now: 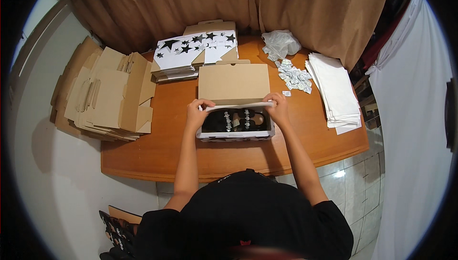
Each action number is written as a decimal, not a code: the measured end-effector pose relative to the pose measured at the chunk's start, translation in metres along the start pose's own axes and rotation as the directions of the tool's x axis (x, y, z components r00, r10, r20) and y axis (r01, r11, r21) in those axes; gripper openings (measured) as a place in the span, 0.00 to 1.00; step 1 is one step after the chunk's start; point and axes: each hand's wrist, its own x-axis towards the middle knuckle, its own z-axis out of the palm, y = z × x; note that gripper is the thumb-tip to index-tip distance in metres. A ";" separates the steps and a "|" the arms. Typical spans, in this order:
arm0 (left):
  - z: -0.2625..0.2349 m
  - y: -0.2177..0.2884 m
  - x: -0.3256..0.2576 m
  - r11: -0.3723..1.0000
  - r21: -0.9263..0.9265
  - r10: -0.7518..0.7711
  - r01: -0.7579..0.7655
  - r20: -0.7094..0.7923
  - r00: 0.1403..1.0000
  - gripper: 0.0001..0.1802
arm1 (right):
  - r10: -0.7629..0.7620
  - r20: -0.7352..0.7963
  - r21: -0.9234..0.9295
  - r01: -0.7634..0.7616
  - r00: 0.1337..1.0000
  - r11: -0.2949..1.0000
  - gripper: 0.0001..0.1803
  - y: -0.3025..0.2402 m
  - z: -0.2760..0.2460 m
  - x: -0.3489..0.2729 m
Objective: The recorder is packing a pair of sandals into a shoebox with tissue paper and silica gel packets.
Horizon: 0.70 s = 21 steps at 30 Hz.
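Observation:
A shoebox stands on the wooden table in front of me, its brown lid raised at the far side. Inside lies a pair of black sandals with sparkling stone-trimmed straps. A sheet of white paper stretches across the far part of the box, over the sandals' far ends. My left hand pinches the paper's left end. At its right end, my right hand grips the paper between thumb and fingers.
Flattened brown cardboard boxes are piled at the left. Behind the shoebox is a stack of star-printed boxes. To the right are small sachets, a clear plastic bag and stacked white paper. More dark sandals show low at the left.

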 end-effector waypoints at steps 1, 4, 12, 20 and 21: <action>-0.003 0.008 -0.009 1.000 0.022 0.012 -0.012 -0.004 1.000 0.04 | 0.001 0.002 0.001 -0.001 1.000 1.000 0.08 -0.005 -0.003 -0.006; -0.009 0.009 -0.029 1.000 0.013 -0.010 0.009 0.046 0.999 0.09 | -0.054 -0.011 0.058 0.055 0.998 0.997 0.10 -0.015 -0.010 -0.024; -0.025 0.007 -0.055 0.978 0.204 -0.072 0.032 0.193 0.979 0.15 | -0.082 0.272 -0.138 0.123 0.959 0.983 0.08 -0.030 -0.019 -0.056; -0.026 0.028 -0.052 0.874 0.474 -0.335 0.108 0.427 0.840 0.19 | 0.050 0.492 -0.368 0.156 0.869 0.917 0.13 -0.047 -0.029 -0.052; -0.021 0.033 -0.053 0.833 0.551 -0.345 0.049 0.449 0.824 0.24 | 0.051 0.494 -0.367 0.155 0.868 0.917 0.13 -0.048 -0.029 -0.053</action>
